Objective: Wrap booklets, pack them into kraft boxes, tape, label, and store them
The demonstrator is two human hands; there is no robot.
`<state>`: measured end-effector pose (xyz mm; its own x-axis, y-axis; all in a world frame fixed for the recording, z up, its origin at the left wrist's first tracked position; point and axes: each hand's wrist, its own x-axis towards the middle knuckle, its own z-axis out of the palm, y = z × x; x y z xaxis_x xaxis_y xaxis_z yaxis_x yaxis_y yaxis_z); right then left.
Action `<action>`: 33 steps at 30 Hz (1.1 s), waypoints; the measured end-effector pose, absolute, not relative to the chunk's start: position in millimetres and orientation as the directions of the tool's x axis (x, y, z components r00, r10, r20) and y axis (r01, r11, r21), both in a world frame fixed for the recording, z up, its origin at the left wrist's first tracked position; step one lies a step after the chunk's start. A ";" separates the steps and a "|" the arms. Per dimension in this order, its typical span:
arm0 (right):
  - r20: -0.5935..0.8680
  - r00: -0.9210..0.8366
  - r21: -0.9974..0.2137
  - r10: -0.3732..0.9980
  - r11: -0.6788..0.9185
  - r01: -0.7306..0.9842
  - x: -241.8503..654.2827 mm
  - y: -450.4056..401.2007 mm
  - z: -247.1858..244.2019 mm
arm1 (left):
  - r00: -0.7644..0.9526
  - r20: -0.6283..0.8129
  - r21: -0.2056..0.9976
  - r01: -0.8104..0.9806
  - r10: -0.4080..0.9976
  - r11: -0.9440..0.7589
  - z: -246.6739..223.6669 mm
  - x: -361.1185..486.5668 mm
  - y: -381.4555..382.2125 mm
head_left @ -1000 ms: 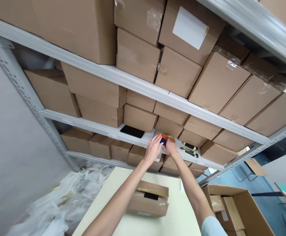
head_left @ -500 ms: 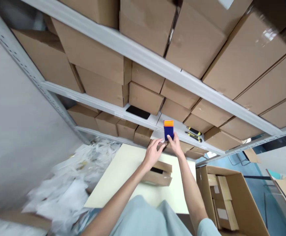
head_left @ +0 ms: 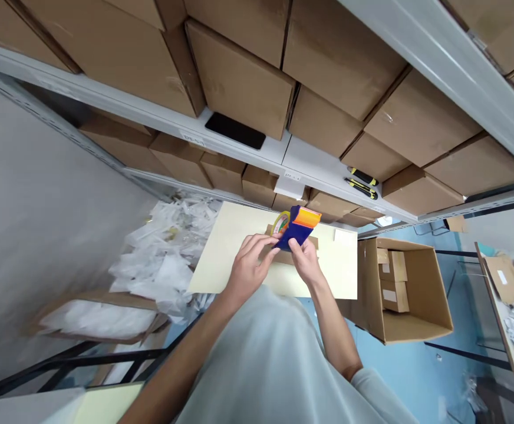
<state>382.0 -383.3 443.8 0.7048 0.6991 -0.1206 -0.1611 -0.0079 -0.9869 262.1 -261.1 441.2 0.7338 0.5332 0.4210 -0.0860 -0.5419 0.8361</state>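
Note:
My right hand [head_left: 306,259] is wrapped round a blue and orange tape dispenser [head_left: 299,231], its thumb pressed on the blue side. A roll of yellowish tape [head_left: 281,222] shows at the dispenser's far left side. My left hand [head_left: 253,259] has its fingertips and thumb closed at the dispenser's lower left edge; whether they pinch the tape's loose end is too small to tell. Beneath both hands, a small cardboard box [head_left: 313,242] lies on the cream tabletop [head_left: 215,250], largely covered by the hands and dispenser.
Shelves [head_left: 257,154] of cardboard boxes stand across the far side, holding a black phone-like slab [head_left: 236,130] and yellow-black cutters [head_left: 361,188]. A large open carton [head_left: 416,335] with smaller boxes stands right. White packing scraps [head_left: 151,253] are heaped left.
The dispenser has come down from near the shelf to above the small box and tilted, showing its tape roll. My left hand has closed at its edge. The view has tipped downward.

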 end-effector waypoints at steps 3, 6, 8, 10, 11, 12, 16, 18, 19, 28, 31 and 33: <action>-0.091 0.696 -0.996 0.712 -0.053 -0.077 372.7 -388.9 449.1 | 0.719 0.420 0.827 -0.052 0.554 -0.559 453.3 249.6 -257.2; -0.049 0.660 -0.997 0.750 -0.076 0.012 366.7 -398.0 455.9 | 0.660 0.421 0.837 -0.019 0.622 -0.547 477.0 239.8 -247.4; -0.017 0.628 -0.990 0.778 -0.101 0.098 366.1 -405.9 459.9 | 0.651 0.420 0.843 -0.022 0.632 -0.537 497.0 235.9 -238.0; 0.022 0.593 -0.967 0.805 -0.132 0.216 367.7 -414.5 463.6 | 0.681 0.403 0.850 -0.031 0.611 -0.526 516.4 234.8 -228.3; 0.038 0.572 -0.949 0.819 -0.150 0.278 368.9 -418.8 465.7 | 0.705 0.386 0.857 -0.035 0.595 -0.515 524.9 235.2 -223.8; 0.051 0.550 -0.926 0.833 -0.166 0.338 370.2 -423.0 468.1 | 0.731 0.364 0.866 -0.037 0.578 -0.498 532.3 236.2 -219.9; 0.106 0.461 -0.817 0.881 -0.187 0.545 375.5 -436.8 478.7 | 0.819 0.288 0.901 -0.056 0.496 -0.429 550.0 242.5 -209.4; 0.152 0.416 -0.760 0.897 -0.163 0.630 378.6 -441.5 482.7 | 0.844 0.285 0.905 -0.081 0.455 -0.417 553.4 245.5 -206.9; 0.171 0.396 -0.735 0.902 -0.151 0.661 380.2 -443.5 483.9 | 0.855 0.296 0.903 -0.104 0.427 -0.417 554.3 246.8 -206.2; 0.287 0.325 -0.636 0.901 -0.075 0.768 391.8 -457.8 484.7 | 0.860 0.424 0.824 -0.235 0.284 -0.515 557.9 257.2 -212.4; 0.322 0.304 -0.611 0.897 -0.048 0.790 395.7 -462.0 484.0 | 0.861 0.412 0.816 -0.204 0.297 -0.540 557.8 257.3 -219.9; 0.315 0.300 -0.583 0.901 -0.066 0.810 398.3 -464.2 482.6 | 0.867 0.382 0.822 -0.161 0.319 -0.547 556.5 255.1 -227.2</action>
